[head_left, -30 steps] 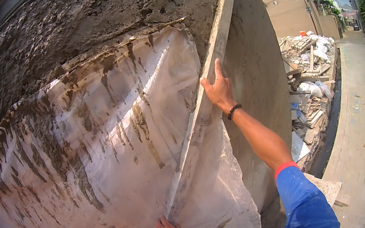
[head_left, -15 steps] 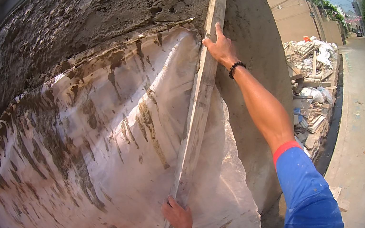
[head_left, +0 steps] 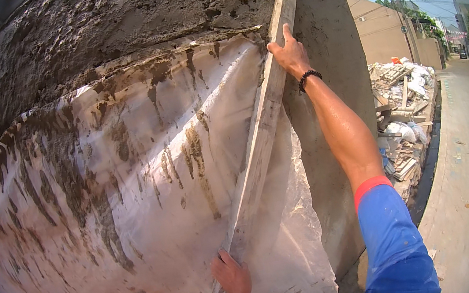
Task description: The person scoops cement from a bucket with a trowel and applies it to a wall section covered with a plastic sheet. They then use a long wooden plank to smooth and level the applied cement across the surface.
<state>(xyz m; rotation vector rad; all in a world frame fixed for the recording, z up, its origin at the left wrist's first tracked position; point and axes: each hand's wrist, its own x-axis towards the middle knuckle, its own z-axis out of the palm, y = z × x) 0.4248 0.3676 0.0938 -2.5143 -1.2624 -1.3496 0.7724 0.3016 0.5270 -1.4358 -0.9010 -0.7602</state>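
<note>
A long, pale wooden board (head_left: 257, 143) slants across the wall's corner, its top leaning right and its lower end near the bottom middle. High on the board, my right hand (head_left: 292, 57) grips its right edge, the index finger stretched along the wood. My left hand (head_left: 231, 276) is closed round the lower end, its thumb side against the wood. Behind the board hangs a whitish plastic sheet (head_left: 154, 222), streaked with grey mortar drips. Rough wet mortar (head_left: 121, 26) covers the wall above the sheet, and a smoother plastered face (head_left: 324, 69) lies right of the board.
Rubble (head_left: 402, 93) with broken wood and white sacks is heaped along the right side. Past it a concrete lane (head_left: 468, 169) runs into the distance, beside a dark gutter (head_left: 430, 166). A beige building (head_left: 381, 22) and a utility pole (head_left: 400, 13) stand farther back.
The whole view has shifted slightly, with the wall and board appearing a little farther right. Both hands keep their hold on the board, at nearly the same places.
</note>
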